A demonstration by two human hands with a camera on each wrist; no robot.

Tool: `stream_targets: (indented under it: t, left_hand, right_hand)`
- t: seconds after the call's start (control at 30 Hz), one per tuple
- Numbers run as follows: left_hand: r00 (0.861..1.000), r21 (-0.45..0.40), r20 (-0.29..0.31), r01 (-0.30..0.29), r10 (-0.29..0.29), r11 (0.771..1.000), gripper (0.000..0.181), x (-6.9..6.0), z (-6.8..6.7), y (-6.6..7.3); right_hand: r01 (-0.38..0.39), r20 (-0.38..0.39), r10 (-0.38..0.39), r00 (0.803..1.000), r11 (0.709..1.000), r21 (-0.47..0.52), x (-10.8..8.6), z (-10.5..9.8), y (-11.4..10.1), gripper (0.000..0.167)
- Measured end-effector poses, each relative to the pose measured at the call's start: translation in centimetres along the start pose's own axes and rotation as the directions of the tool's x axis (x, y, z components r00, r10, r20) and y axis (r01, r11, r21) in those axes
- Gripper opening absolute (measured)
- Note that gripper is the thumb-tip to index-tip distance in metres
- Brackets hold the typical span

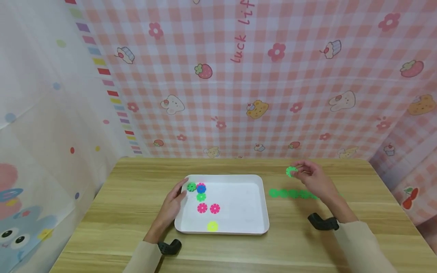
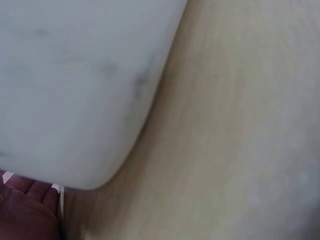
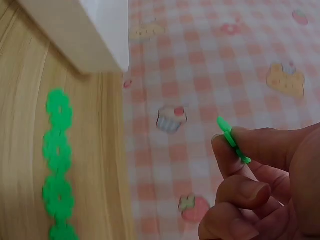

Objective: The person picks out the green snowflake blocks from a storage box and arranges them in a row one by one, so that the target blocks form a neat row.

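Observation:
My right hand point(image 1: 315, 181) is raised over the table to the right of the tray. Between thumb and index finger it pinches a green notched plastic disc point(image 1: 291, 171), seen edge-on as a green disc point(image 3: 233, 140) in the right wrist view. Below that hand lies a row of linked green discs point(image 1: 283, 193), partly hidden by the wrist. My left hand point(image 1: 173, 204) holds the left rim of a white tray point(image 1: 265, 204), with some fingers hidden. In the tray are a blue disc point(image 1: 201, 189), a yellow disc point(image 1: 212, 226), and several pink and green ones.
The wooden table point(image 1: 136, 197) runs back to a pink checked cloth point(image 1: 225, 113). A pale patterned cloth point(image 1: 82, 106) hangs at the left. Black wrist-worn devices sit on both wrists, such as the right one point(image 1: 322, 222).

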State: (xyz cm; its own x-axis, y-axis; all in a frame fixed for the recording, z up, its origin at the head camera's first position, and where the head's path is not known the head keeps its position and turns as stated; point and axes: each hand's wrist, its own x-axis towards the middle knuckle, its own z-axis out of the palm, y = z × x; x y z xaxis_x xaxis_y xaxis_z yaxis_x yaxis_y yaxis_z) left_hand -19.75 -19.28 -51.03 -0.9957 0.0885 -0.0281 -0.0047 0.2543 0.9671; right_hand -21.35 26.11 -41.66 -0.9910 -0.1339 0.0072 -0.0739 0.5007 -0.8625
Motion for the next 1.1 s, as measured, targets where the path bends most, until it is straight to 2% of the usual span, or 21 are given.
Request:
stream_targets:
  t: [0.13, 0.3, 0.5, 0.63, 0.83, 1.1]
  left_hand:
    - [1.000, 0.001, -0.009, 0.002, -0.002, 1.000, 0.046, 0.2, 0.1, 0.0]
    - [1.000, -0.007, -0.009, 0.011, -0.011, 1.000, 0.046, 0.2, 0.1, -0.1]
    - [1.000, -0.006, -0.013, 0.014, -0.014, 1.000, 0.046, 0.2, 0.1, 0.0]
    - [1.000, -0.002, -0.017, 0.012, -0.012, 1.000, 0.046, 0.2, 0.0, 0.0]
    - [1.000, 0.007, -0.009, 0.008, -0.008, 1.000, 0.046, 0.1, 0.0, -0.1]
    - [1.000, 0.001, -0.010, 0.008, -0.008, 1.000, 0.046, 0.0, 0.0, -0.1]
  right_hand:
    - [-0.025, -0.039, 0.023, 0.999, 0.998, -0.057, -0.7, -1.8, 1.7, 0.042]
    - [-0.022, -0.110, 0.008, 0.994, 0.991, -0.132, -1.6, -3.8, 4.1, 0.043]
    - [-0.079, -0.205, 0.036, 0.978, 0.976, -0.203, -2.5, -6.1, 7.4, 0.047]
    - [-0.122, -0.230, 0.069, 0.971, 0.967, -0.224, -3.0, -7.4, 9.4, 0.048]
    - [-0.163, -0.233, 0.106, 0.967, 0.957, -0.241, -3.9, -8.3, 11.8, 0.046]
    - [-0.251, -0.302, 0.178, 0.937, 0.942, -0.224, -4.6, -8.6, 13.8, 0.047]
